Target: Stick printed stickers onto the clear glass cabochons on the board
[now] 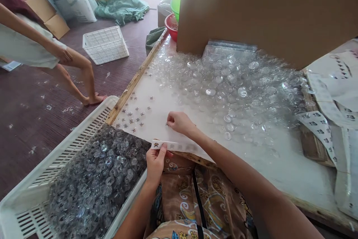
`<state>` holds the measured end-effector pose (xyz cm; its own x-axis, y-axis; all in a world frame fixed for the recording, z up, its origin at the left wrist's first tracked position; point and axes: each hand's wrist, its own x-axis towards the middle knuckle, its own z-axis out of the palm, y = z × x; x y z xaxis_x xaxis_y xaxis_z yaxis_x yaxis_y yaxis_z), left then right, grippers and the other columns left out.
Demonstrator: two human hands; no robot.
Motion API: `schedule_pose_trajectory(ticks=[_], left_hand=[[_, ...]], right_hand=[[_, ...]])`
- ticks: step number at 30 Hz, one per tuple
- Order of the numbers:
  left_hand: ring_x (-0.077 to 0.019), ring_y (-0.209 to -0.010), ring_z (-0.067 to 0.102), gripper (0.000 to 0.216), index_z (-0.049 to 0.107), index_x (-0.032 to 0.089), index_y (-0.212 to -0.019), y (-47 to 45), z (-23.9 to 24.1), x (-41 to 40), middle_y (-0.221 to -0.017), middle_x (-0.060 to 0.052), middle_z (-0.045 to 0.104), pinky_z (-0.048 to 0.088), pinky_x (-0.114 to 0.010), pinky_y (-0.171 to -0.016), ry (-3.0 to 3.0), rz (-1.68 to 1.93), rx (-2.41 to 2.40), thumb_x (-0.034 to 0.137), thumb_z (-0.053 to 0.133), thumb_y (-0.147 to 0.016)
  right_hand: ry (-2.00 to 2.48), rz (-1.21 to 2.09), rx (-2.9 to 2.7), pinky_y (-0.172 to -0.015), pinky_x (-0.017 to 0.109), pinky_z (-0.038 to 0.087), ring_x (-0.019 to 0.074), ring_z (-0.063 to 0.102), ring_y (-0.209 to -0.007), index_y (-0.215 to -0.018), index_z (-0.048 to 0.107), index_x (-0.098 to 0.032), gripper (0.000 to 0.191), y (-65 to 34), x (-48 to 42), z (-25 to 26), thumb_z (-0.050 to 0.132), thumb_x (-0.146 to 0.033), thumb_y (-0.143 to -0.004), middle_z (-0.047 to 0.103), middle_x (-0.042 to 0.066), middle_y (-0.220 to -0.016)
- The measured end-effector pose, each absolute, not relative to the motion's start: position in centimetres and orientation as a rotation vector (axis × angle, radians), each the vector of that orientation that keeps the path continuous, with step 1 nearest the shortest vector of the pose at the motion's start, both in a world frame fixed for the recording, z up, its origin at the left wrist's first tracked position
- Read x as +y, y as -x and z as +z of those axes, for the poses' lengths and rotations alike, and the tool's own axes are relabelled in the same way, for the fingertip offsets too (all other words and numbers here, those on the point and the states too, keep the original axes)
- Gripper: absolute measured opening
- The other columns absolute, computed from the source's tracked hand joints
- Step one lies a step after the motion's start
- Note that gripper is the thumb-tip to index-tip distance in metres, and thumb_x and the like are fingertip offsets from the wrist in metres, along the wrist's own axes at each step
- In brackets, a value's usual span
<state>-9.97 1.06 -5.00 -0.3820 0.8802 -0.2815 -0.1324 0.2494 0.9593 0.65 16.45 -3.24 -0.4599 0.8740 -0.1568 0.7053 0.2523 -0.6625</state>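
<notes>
My left hand grips a white strip of stickers at the table's near edge, thumb on top. One dark printed sticker shows at the strip's left end. Above the white tabletop, my right hand is closed in a pinch. A tiny dark mark is visible at its fingertips, too small to make out. Left of it, several small clear pieces with dark prints lie spread out. A large heap of clear round plastic pieces covers the table's far part.
A white basket full of clear printed pieces stands at my left. More sticker sheets hang at the right. A cardboard sheet rises behind the heap. Another person's legs and an overturned white basket are beyond.
</notes>
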Motion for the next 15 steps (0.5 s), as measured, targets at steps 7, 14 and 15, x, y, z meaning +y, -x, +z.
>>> schedule_pose_trajectory(ticks=[7, 14, 15], left_hand=[[-0.0192, -0.051, 0.063, 0.039, 0.069, 0.013, -0.065, 10.1, -5.1, 0.9, -0.054, -0.005, 0.067, 0.052, -0.029, -0.056, -0.744, 1.304, 1.573, 0.05, 0.068, -0.079], [-0.0173, -0.052, 0.063, 0.038, 0.071, 0.013, -0.071, 10.4, -5.8, 0.9, -0.056, -0.004, 0.068, 0.051, -0.027, -0.057, -0.698, 1.327, 1.524, 0.05, 0.07, -0.079], [-0.0176, -0.052, 0.063, 0.04, 0.071, 0.013, -0.073, 10.4, -5.9, 0.8, -0.057, -0.004, 0.068, 0.051, -0.028, -0.057, -0.677, 1.343, 1.5, 0.052, 0.068, -0.08]], right_hand=[[1.494, 0.869, -2.349, -0.066, 0.027, 0.038, 0.0193, 0.062, -0.079, -0.097, 0.065, -0.017, 0.017, -1.4, 14.2, -3.4, 0.061, -0.009, -0.082, 0.068, 0.009, -0.092], [1.086, 1.208, -2.232, -0.066, 0.023, 0.043, 0.0142, 0.063, -0.076, -0.097, 0.062, -0.019, 0.014, -2.6, 11.6, -1.1, 0.067, -0.019, -0.083, 0.069, 0.003, -0.09], [0.985, 1.261, -2.228, -0.065, 0.022, 0.043, 0.0135, 0.062, -0.075, -0.093, 0.063, -0.019, 0.012, -2.6, 11.1, -0.8, 0.068, -0.019, -0.083, 0.068, 0.002, -0.088]])
